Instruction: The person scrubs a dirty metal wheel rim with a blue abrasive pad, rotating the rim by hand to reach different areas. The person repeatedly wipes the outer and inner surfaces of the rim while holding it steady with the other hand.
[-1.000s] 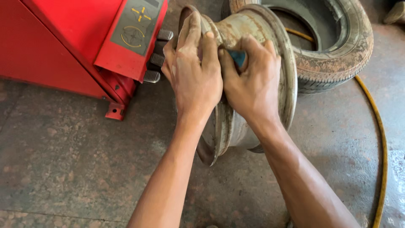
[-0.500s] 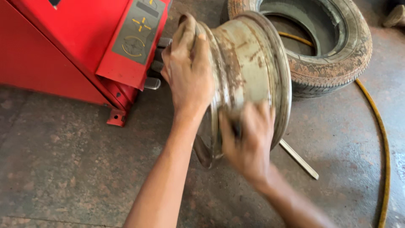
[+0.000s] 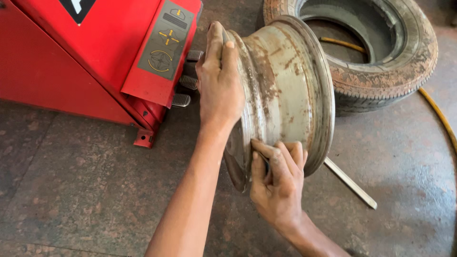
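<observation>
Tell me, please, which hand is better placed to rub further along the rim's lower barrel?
Probably the right hand: it is pressed against the lower part of the rim, while the left hand grips the rim's top edge, steadying it.

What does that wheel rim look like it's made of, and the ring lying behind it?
The wheel rim looks like steel: dull grey metal, scuffed, with brown rust streaks. The left hand grips its edge; the right hand presses on its lower barrel. The tyre looks like black rubber, dusty, its tread worn and stained brown.

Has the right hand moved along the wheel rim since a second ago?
Yes. The right hand slid from the top of the steel rim, beside the left hand, down to its lower edge.
</observation>
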